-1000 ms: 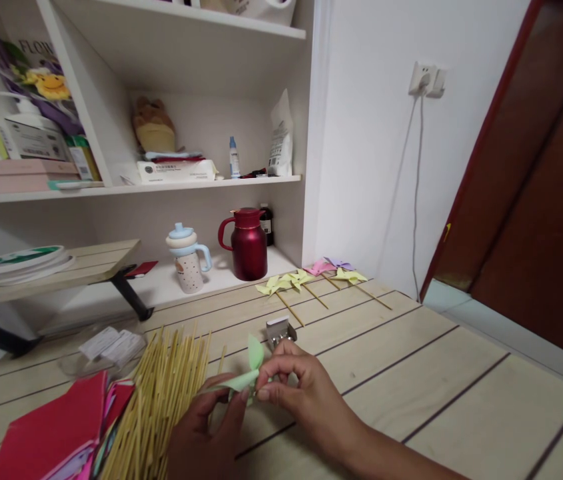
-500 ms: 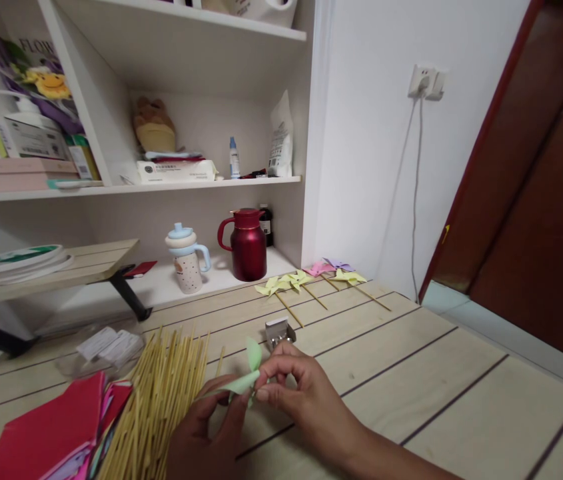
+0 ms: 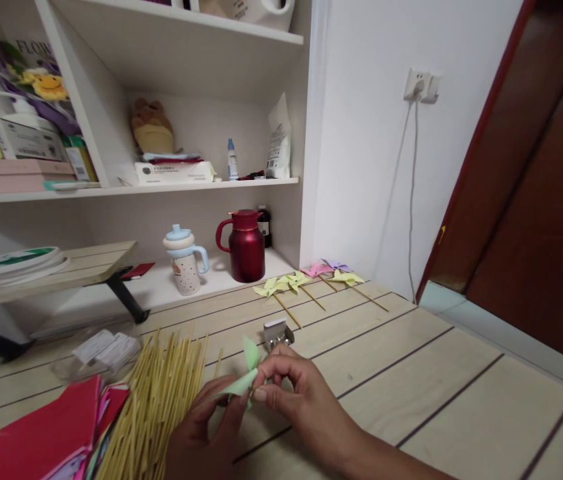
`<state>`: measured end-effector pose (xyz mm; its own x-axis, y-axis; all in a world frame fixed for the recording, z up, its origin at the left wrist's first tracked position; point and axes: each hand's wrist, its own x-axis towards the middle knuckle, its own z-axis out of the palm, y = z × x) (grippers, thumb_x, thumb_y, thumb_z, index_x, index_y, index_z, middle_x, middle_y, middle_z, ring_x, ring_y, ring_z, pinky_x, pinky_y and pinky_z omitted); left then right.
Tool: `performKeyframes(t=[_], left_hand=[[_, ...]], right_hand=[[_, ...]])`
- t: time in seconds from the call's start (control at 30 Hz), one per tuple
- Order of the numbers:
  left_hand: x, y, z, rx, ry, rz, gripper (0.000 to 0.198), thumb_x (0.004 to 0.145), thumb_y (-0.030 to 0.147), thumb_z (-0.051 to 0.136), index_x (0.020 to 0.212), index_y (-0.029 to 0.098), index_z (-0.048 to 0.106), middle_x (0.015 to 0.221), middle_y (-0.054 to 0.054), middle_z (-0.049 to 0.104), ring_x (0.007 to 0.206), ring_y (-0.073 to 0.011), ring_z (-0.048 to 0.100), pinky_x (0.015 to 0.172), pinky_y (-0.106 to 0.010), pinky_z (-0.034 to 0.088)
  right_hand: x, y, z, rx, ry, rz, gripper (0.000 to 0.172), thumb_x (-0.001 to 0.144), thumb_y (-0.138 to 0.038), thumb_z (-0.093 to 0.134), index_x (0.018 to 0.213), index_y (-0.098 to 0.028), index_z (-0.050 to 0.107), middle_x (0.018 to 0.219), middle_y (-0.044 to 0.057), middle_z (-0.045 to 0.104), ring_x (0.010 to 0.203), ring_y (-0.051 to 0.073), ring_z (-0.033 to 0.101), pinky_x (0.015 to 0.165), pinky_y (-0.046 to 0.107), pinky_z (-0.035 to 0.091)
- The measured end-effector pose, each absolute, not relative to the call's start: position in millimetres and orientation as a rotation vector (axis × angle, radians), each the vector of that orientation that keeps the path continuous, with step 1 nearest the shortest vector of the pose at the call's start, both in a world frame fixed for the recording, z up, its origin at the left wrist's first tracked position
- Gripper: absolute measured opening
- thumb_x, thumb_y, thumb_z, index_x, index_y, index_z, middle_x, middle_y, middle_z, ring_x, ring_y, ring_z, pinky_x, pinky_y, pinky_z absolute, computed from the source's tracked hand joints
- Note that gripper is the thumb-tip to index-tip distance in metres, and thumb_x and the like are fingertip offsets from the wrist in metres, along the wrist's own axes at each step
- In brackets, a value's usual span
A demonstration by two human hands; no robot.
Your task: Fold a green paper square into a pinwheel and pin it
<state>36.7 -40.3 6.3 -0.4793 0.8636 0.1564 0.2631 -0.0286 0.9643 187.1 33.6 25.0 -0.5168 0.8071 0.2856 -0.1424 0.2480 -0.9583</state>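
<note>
A light green paper pinwheel (image 3: 242,381) is held between both hands above the wooden table. My left hand (image 3: 207,427) is closed, with fingers and thumb pinching the folded paper from the left. From the right, my right hand (image 3: 294,393) pinches at the pinwheel's centre with thumb and forefinger; whatever small piece may be between those fingertips is hidden. Just beyond the right hand lies a small opened box (image 3: 277,331) with shiny little pieces in it. A bundle of thin wooden sticks (image 3: 154,400) lies by the left hand.
Red and coloured paper sheets (image 3: 44,427) and a clear plastic pack (image 3: 98,352) lie left on the slatted table (image 3: 441,380). Several finished pinwheels (image 3: 286,283) rest at the back. A dark red jug (image 3: 247,247) and a cup (image 3: 186,263) stand behind, under the shelf (image 3: 201,187).
Both hands keep their grip on the green pinwheel, almost unmoved. The view has shifted slightly.
</note>
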Motion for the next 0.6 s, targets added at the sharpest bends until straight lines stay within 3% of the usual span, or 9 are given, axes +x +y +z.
performKeyframes(t=[0.23, 0.4, 0.6], left_hand=[[36, -38, 6, 1.260, 1.710, 1.597, 0.033, 0.070, 0.055, 0.069, 0.082, 0.026, 0.080, 0.092, -0.005, 0.078, 0.091, -0.0246, 0.070, 0.092, -0.033, 0.051], [37, -38, 10, 1.258, 1.748, 1.531, 0.035, 0.064, 0.058, 0.072, 0.076, 0.025, 0.079, 0.072, -0.004, 0.076, 0.077, -0.0240, 0.070, 0.086, -0.032, 0.053], [42, -40, 18, 1.181, 1.844, 1.480, 0.038, 0.062, 0.061, 0.071, 0.072, 0.025, 0.078, 0.074, -0.004, 0.077, 0.078, -0.0246, 0.070, 0.081, -0.030, 0.054]], right_hand=[[188, 34, 26, -0.608, -1.644, 1.413, 0.001, 0.072, -0.021, 0.072, 0.071, -0.021, 0.072, 0.077, -0.001, 0.050, 0.079, 0.017, 0.047, 0.075, 0.028, 0.037], [187, 35, 25, -0.600, -1.613, 1.442, 0.002, 0.070, -0.019, 0.072, 0.071, -0.020, 0.072, 0.076, -0.001, 0.050, 0.077, 0.016, 0.047, 0.073, 0.028, 0.037], [186, 34, 26, -0.625, -1.622, 1.435, 0.003, 0.070, -0.017, 0.072, 0.070, -0.020, 0.072, 0.074, -0.002, 0.050, 0.076, 0.017, 0.047, 0.073, 0.028, 0.037]])
